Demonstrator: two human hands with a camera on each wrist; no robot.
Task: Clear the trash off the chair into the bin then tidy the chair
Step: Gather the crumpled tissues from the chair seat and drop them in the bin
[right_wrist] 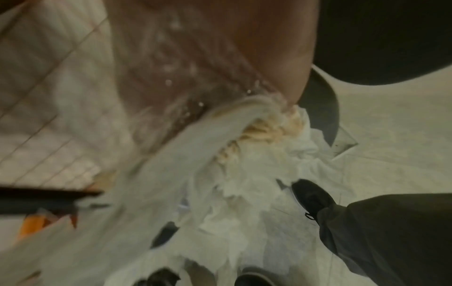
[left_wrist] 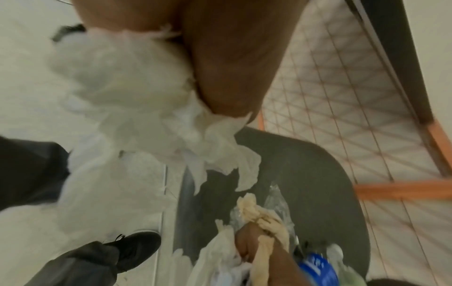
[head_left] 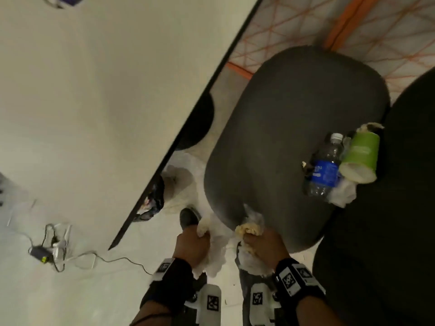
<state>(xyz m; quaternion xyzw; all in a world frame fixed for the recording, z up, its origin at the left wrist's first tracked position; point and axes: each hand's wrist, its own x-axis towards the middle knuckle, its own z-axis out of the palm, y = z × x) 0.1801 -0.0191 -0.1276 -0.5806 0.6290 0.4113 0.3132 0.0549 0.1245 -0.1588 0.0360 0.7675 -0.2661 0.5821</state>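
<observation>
The dark grey chair seat fills the middle right of the head view. Near its right edge lie a clear water bottle with a blue label, a green paper cup on its side and a crumpled white tissue. At the seat's near edge my left hand grips a wad of white paper. Beside it my right hand grips a yellowish and white bundle of crumpled paper. Both bundles hang off the seat, above the floor.
A white table with a dark edge runs diagonally on the left. Below its edge sits a white bag-like shape; whether it is the bin is unclear. A second dark chair stands right. A charger with cables lies lower left. My shoe is by the seat.
</observation>
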